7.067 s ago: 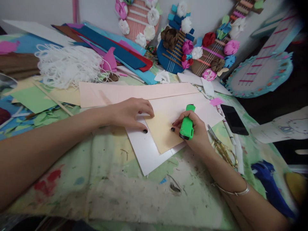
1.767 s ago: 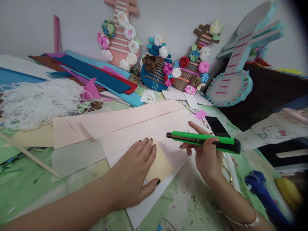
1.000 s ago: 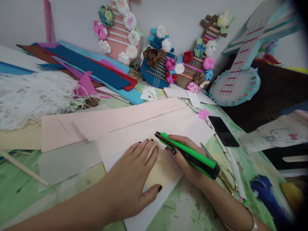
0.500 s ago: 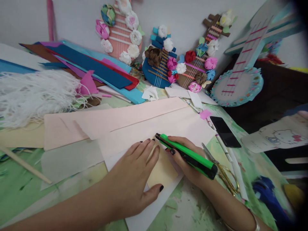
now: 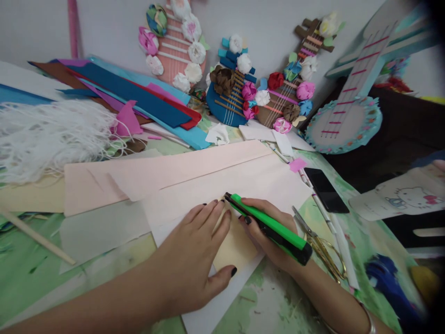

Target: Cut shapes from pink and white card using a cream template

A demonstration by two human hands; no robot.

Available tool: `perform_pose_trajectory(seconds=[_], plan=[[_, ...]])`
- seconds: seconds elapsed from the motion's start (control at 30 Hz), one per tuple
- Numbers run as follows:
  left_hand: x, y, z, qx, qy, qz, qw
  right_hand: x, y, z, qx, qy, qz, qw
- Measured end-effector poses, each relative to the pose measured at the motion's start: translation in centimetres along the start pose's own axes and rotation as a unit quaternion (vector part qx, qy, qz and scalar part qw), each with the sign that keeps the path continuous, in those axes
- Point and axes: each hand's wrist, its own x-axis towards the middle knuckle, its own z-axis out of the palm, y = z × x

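- Our right grip (image 5: 276, 254) curls around a green utility knife (image 5: 269, 221).
- Our left grip (image 5: 194, 253) lies flat, outstretched, on cream paper (image 5: 236, 243).
- Right of both, gold-handled scissors (image 5: 312, 235).

Just one head cam, close in above the green cutter (image 5: 271, 223), angled down and facing forward past it to the wall (image 5: 114, 28).

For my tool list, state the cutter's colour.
The cutter is green and black; see the head view.
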Motion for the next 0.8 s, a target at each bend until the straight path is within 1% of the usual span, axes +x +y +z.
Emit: perform_pose_trajectory(seconds=[0.27, 0.5, 0.8], plan=[[0.09, 0.10, 0.00, -0.010, -0.002, -0.002, 1.000, 0.02, -0.06, 0.02, -0.011, -0.004, -0.009, 1.000], [0.02, -0.01, -0.03, -0.008, -0.006, -0.006, 1.000, -0.12, 0.13, 0.09, 0.019, 0.002, -0.003, 1.000], [0.07, 0.09, -0.18, -0.012, -0.014, -0.008, 1.000, -0.20, 0.12, 0.10, 0.013, 0.009, -0.004, 1.000]])
